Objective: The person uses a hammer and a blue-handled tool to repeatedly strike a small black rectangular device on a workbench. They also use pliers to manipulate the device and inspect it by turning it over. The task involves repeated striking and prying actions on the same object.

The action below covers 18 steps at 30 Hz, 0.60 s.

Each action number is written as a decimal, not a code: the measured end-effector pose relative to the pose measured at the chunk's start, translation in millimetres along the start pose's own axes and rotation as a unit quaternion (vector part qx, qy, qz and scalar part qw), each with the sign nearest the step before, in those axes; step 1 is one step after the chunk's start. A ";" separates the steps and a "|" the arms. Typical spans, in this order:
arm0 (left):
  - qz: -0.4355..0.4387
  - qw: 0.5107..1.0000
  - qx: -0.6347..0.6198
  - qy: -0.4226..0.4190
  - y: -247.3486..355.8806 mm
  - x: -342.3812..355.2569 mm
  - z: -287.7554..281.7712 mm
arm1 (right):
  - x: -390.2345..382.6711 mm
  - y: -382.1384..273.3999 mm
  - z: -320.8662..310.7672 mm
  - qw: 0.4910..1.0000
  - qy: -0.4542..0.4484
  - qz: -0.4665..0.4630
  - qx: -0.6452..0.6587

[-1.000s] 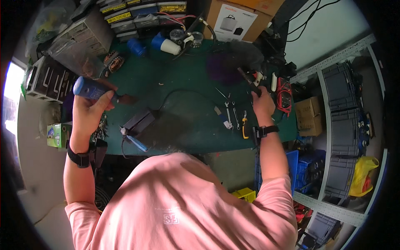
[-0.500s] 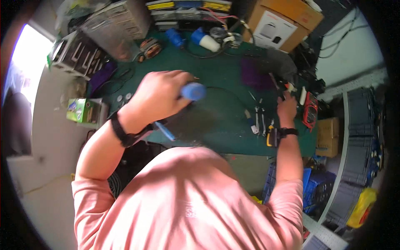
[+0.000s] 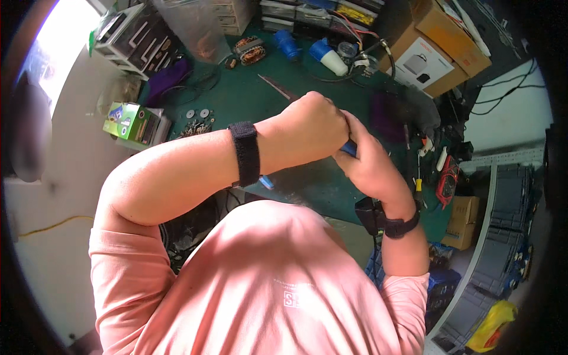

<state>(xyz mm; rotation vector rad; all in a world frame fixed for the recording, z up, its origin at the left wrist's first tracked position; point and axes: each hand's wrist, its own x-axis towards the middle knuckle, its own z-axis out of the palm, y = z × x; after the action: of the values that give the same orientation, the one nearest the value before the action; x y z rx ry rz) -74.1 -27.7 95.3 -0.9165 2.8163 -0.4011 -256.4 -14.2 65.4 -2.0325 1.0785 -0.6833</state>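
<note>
My left hand (image 3: 307, 127) is closed in a fist over the bench, back of the hand up. From its far side a long, tapering metal blade (image 3: 277, 87) points to the far left. On the other side, between both hands, shows a short piece of blue handle (image 3: 350, 148), seemingly of the same tool; the fist hides the join. My right hand (image 3: 371, 163) meets the left one, its fingers curled around the blue handle. Below my left forearm lies a light blue strip-shaped thing (image 3: 267, 182), partly covered. A small black box (image 3: 368, 214) is beside my right wrist.
Small washers and screws (image 3: 198, 125) lie left on the green bench (image 3: 236, 97). Two blue plugs (image 3: 322, 54), a copper-wound coil (image 3: 249, 51) and cables sit at the back. A cardboard box (image 3: 452, 44) stands back right, with a red meter (image 3: 448, 182) near the right edge.
My right hand has left the tools at the right and come to the blue handle at my left hand. My left hand has turned and moved right, and the blade now shows.
</note>
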 end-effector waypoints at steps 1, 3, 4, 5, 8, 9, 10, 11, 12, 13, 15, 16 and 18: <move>-0.033 0.998 -0.030 0.034 -0.6 -5.1 -1.5 | -0.1 3.2 3.7 0.999 -0.009 0.015 0.043; -0.107 0.986 -0.090 0.096 -2.5 -18.4 -1.9 | -4.4 11.0 8.9 0.998 -0.016 0.058 0.023; -0.122 0.969 -0.147 0.155 -10.6 -29.0 -5.0 | -14.0 21.4 11.0 0.998 0.001 0.063 -0.002; -0.136 0.946 -0.201 0.213 -23.4 -45.5 -7.7 | -24.9 32.7 12.9 0.997 0.020 0.069 -0.026; -0.271 0.862 -0.298 0.306 -56.7 -114.1 19.4 | -60.8 70.6 11.3 0.979 0.094 0.137 -0.116; -0.357 0.822 -0.346 0.276 -63.0 -139.0 39.7 | -82.1 94.3 15.1 0.977 0.120 0.106 -0.140; -0.439 0.771 -0.390 0.245 -64.0 -160.5 66.5 | -101.0 106.7 21.5 0.968 0.125 0.152 -0.153; -0.466 0.765 -0.401 0.195 -59.9 -180.2 88.7 | -119.8 122.1 29.2 0.963 0.130 0.166 -0.166; -0.491 0.756 -0.409 0.144 -54.0 -195.8 109.6 | -134.5 132.8 37.3 0.959 0.121 0.179 -0.185; -0.493 0.728 -0.454 0.141 -43.5 -206.6 131.0 | -146.9 140.1 43.5 0.953 0.113 0.193 -0.206; -0.484 0.678 -0.534 0.141 -17.0 -216.4 159.6 | -158.6 151.3 59.4 0.938 0.098 0.227 -0.245; -0.503 0.642 -0.573 0.083 -8.0 -218.1 166.7 | -160.3 153.3 68.3 0.929 0.090 0.243 -0.263; -0.477 0.607 -0.630 0.092 12.5 -217.9 188.0 | -161.1 158.3 80.9 0.910 0.080 0.264 -0.311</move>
<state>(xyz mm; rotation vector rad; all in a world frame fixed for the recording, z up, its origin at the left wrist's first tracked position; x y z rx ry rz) 136.0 73.2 -74.1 -2.6225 2.0209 1.7476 -354.1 90.3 -127.1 -2.0416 2.0456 -0.2305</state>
